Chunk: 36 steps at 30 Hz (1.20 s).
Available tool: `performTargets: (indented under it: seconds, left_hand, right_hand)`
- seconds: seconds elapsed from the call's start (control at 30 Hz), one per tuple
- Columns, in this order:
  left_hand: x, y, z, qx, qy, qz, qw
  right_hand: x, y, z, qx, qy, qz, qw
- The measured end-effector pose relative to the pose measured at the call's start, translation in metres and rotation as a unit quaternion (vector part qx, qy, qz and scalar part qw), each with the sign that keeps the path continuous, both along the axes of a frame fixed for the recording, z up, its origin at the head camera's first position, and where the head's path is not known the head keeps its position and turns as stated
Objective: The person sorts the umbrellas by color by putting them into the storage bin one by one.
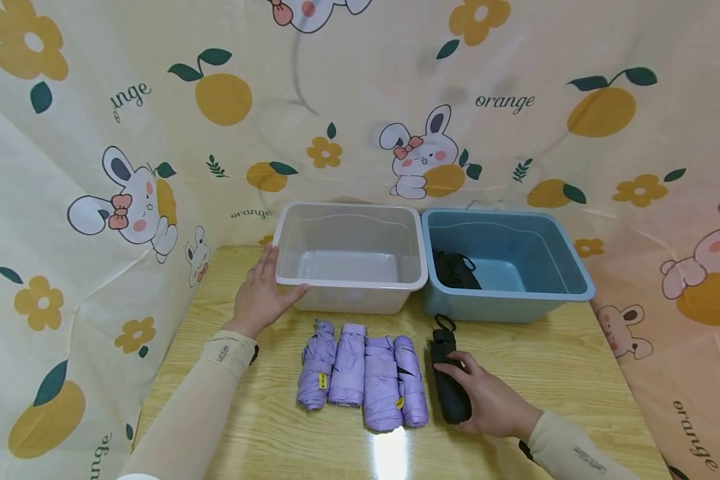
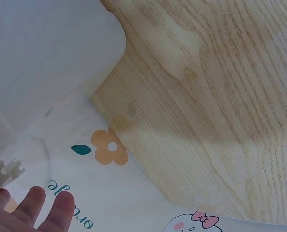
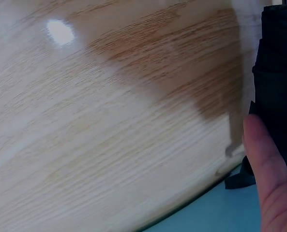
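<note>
My right hand point(image 1: 493, 401) grips a black folded umbrella point(image 1: 446, 388) by its lower half, with the wrist loop pointing toward the blue bin. In the right wrist view, a finger lies along the dark fabric of this umbrella point(image 3: 277, 92). My left hand point(image 1: 263, 297) touches the left front corner of a white bin point(image 1: 360, 285), its fingers extended along the side and the thumb by the front rim. Several purple folded umbrellas point(image 1: 348, 373) lie side by side between the hands. Inside the blue bin point(image 1: 504, 308) is a black folded item point(image 1: 456, 270) with a loop.
The two bins stand side by side against a patterned cloth backdrop point(image 1: 348, 87). Bare wooden tabletop point(image 1: 552, 363) shows to the right of the black umbrella and in front of the purple row. The cloth also bounds the left and right sides.
</note>
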<state>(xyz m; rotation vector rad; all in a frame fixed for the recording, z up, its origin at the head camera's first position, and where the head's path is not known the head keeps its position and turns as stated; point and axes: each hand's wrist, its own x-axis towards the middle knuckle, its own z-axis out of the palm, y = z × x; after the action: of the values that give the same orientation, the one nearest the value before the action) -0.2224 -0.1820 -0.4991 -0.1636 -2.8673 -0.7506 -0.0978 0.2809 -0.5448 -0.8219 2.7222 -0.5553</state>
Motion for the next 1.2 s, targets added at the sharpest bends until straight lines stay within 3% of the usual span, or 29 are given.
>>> performTargets:
  seconds: [0.37,0.5,0.87,1.2]
  left_hand:
    - [-0.001,-0.001,-0.003,-0.003,-0.003,-0.001,1.0000]
    - [-0.002,-0.001,-0.003,0.000,0.000,-0.001,1.0000]
    - [-0.001,-0.001,0.001,0.000,0.001,-0.002,1.0000]
    - [-0.003,-0.002,-0.003,0.000,0.008,-0.001,1.0000]
  right_hand:
    - [0.007,0.010,0.026,0.008,-0.024,0.006,0.9996]
    - [0.011,0.015,0.047,0.000,-0.031,0.022,0.9993]
    - [0.018,0.027,0.114,-0.021,0.010,0.053,0.9983]
    - [0.013,0.035,0.152,-0.034,0.048,0.052,0.9969]
